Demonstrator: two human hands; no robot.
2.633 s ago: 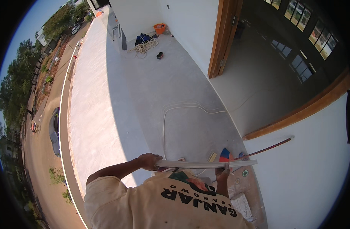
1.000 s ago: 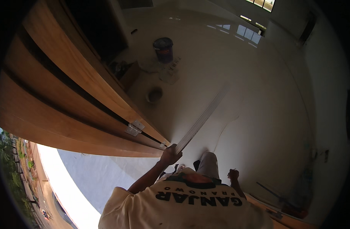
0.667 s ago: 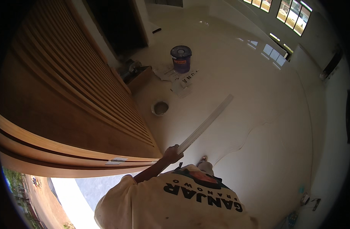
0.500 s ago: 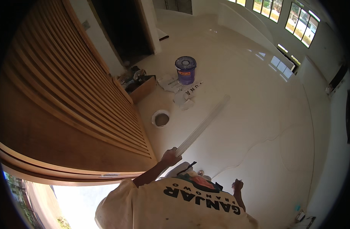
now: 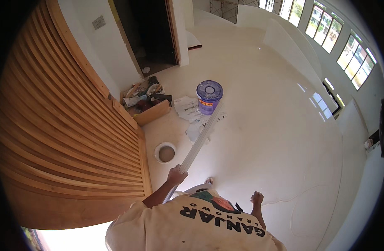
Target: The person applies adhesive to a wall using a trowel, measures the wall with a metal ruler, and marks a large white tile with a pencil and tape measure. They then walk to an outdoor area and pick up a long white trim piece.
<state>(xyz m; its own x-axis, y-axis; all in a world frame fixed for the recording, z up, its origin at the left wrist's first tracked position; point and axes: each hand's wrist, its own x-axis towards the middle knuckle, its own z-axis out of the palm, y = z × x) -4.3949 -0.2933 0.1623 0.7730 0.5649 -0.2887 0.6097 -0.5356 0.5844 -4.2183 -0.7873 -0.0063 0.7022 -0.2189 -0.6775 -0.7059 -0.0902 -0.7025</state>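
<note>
My left hand [image 5: 176,175] is closed around one end of a long, pale, ribbed strip [image 5: 196,148]. The strip slopes up and away to the right, its far end passing in front of a purple lidded bucket [image 5: 209,99]. Lower right, my right hand [image 5: 257,198] has its fingers curled in; whatever may be in them is too small to tell. Left of the strip, a round white tub [image 5: 157,147] with greyish contents stands on the floor. Printed paper sheets [image 5: 185,109] lie under and around the bucket.
A slatted wooden door [image 5: 75,138] fills the left side. Near its far edge, an open cardboard box [image 5: 155,113] holds jumbled items. A dark doorway [image 5: 148,37] lies behind. A thin pale cord [image 5: 290,200] trails over the glossy floor at right, below a white wall with windows.
The view has shifted, bringing more of the box and windows in. The strip has swung left, so its far end now overlaps the bucket. Both hands remain closed.
</note>
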